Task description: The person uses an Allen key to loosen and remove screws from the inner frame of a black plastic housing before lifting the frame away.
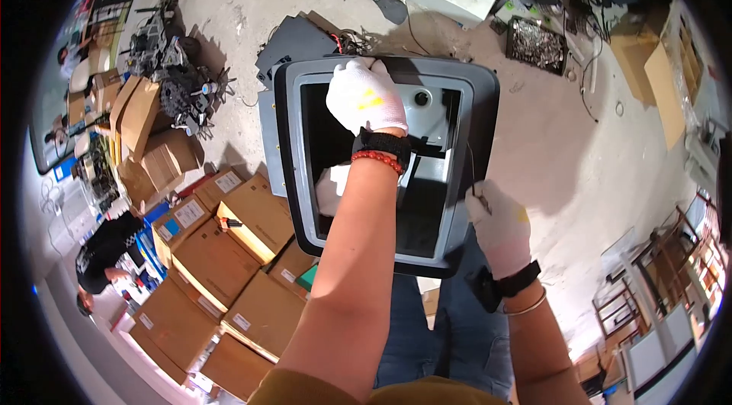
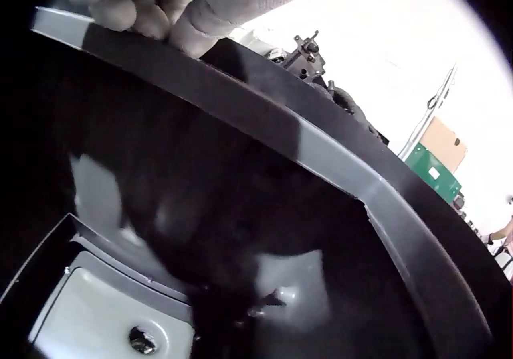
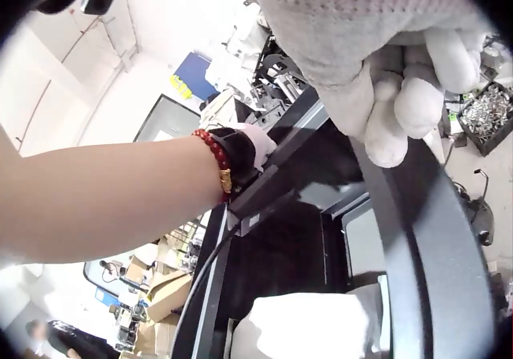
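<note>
1. From where I'm standing, the dark rectangular housing (image 1: 489, 115) is in front of the person, open side up, its near edge over the jeans (image 1: 474, 313). What it rests on, I can't tell.
2. The hands are apart. The gloved left hand (image 1: 367, 98) grips the housing's far rim, fingers curled over the edge.
3. The gloved right hand (image 1: 500, 228) is at the housing's right side, toward the near corner, fingers bent. A thin cable (image 1: 470, 165) runs up from its fingertips — whether it is pinched, I can't tell.
4. I'd call this step steadying and handling the housing at its rim. The next move, to my eye, calls for a firm left hold and the cable kept off the edge.
5. The left forearm (image 1: 354, 252) crosses the opening and hides part of the inside. Within the housing sit a pale panel with a round hole (image 1: 436, 111), toward the far right, and a white piece (image 1: 329, 190) on the left.
6. Near the housing's far left corner lies a dark flat panel (image 1: 293, 46); beyond its far right corner, a tray of small metal parts (image 1: 536, 45).
7. Cardboard boxes (image 1: 210, 260) crowd the housing's near left — little room to swing it that way.
</note>
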A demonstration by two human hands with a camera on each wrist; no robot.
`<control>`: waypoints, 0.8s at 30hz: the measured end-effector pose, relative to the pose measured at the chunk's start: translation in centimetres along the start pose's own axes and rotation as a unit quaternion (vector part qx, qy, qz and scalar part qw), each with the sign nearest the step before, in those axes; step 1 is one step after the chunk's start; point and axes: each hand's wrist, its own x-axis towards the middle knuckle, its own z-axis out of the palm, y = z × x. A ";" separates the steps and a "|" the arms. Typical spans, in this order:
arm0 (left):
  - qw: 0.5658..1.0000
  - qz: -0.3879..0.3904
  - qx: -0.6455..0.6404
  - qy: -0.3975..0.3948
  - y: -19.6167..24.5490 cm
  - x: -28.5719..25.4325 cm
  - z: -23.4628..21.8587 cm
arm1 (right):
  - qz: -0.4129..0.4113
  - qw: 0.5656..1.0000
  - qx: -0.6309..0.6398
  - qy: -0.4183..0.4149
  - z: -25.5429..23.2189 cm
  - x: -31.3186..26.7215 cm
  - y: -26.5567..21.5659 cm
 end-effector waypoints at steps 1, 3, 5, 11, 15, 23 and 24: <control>0.999 -0.012 0.044 0.001 0.2 0.0 -0.1 | 0.015 1.000 -0.005 -0.003 -0.4 -0.4 0.3; 0.996 -0.051 0.075 -0.005 1.2 0.2 -0.2 | 0.032 0.999 -0.018 -0.007 -0.9 -1.1 1.5; 0.984 -0.101 0.140 -0.050 2.5 0.2 -0.7 | 0.044 0.998 -0.026 -0.022 -1.9 -1.5 2.3; 0.983 -0.160 0.082 -0.040 3.2 -0.4 -0.5 | 0.026 0.997 -0.070 -0.029 -4.8 -1.2 4.3; 0.989 -0.145 -0.009 0.001 2.5 -0.8 0.0 | 0.024 0.995 -0.082 -0.042 -6.1 -0.6 4.7; 0.976 -0.167 0.110 -0.083 3.1 0.3 -0.7 | 0.038 0.993 -0.092 -0.064 -6.8 -0.6 5.2; 0.976 -0.167 0.110 -0.082 3.1 0.3 -0.7 | 0.028 0.993 -0.097 -0.066 -6.8 -0.6 5.2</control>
